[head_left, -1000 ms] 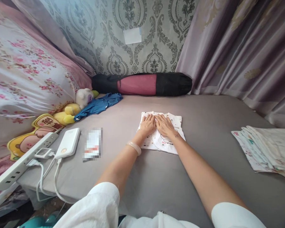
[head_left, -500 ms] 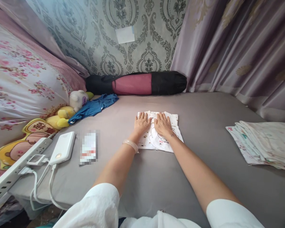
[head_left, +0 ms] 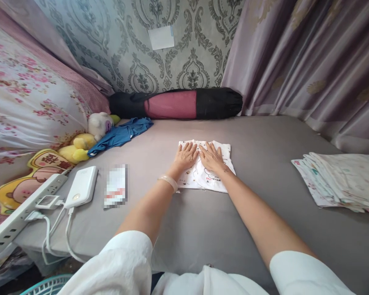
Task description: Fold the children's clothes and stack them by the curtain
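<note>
A white printed piece of clothing (head_left: 215, 185), folded into a rough rectangle, lies on the grey sheet (head_left: 190, 229) in front of me. My left hand (head_left: 186, 156) rests flat on its left half, fingers stretched forward. On the right half lies my right hand (head_left: 212, 157), palm down with the fingers spread. The two hands almost touch at the fingers. Small dark prints, red lettering and part of a line drawing show around them; the cloth beneath the palms is hidden.
Folded cloths (head_left: 341, 180) are stacked at the right. Leftward lie a power bank (head_left: 82, 186), a power strip (head_left: 27, 209) with cables, a blurred packet (head_left: 115, 186), a blue garment (head_left: 121, 135) and plush toys (head_left: 100, 125). A black-and-pink roll (head_left: 172, 104) lies along the wall.
Both hands stay on the cloth; the left has slid slightly inward and its fingers now nearly meet the right's. The cloth's lower right corner sits flatter. The view has tilted down slightly.
</note>
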Demonstrator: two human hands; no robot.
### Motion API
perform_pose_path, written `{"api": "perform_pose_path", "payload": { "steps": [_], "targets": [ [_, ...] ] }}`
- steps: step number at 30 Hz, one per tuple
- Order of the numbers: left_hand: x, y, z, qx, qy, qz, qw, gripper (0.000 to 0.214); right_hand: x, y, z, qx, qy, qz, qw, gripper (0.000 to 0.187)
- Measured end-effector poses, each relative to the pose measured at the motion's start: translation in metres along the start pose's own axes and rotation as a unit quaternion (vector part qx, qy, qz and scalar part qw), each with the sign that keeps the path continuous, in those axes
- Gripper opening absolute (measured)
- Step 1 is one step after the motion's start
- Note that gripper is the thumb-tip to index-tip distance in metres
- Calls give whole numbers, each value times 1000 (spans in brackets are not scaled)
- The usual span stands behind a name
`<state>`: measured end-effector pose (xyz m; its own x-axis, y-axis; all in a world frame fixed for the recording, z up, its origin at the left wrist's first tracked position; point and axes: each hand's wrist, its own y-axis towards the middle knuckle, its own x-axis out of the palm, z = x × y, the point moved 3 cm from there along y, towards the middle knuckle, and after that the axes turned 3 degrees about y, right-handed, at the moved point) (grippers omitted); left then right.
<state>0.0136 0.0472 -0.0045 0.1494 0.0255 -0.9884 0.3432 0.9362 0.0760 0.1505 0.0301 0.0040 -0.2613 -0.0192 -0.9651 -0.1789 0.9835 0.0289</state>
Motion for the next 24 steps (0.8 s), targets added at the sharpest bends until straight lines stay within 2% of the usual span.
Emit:
{"api": "perform_pose_path", "payload": {
  "steps": [5, 9, 12, 18, 22, 24],
  "targets": [
    [-9, -7, 3, -18, -5, -49, 999, 60, -5, -8, -2, 2, 25, -35, 999, 55],
    [-14, -38, 10, 13, -11, -20, 1000, 58, -7, -34, -5, -25, 37, -49, 998, 57],
    [-11, -59, 15, 33, -14, -17, 999, 56, -4, -50, -9, -45, 27, -45, 998, 57],
    [-8, -72, 19, 27, 0, -25, 999, 57, -5, -62, -15, -31, 16, -40, 999, 56],
    [-19, -93, 28, 54, 19, -12, 998, 59, -9, -88, -18, -51, 16, -35, 998, 57],
    [-22, -107, 33, 71, 21, -27, 997, 59, -9, -102, -18, -67, 15, -42, 997, 57]
  ]
}}
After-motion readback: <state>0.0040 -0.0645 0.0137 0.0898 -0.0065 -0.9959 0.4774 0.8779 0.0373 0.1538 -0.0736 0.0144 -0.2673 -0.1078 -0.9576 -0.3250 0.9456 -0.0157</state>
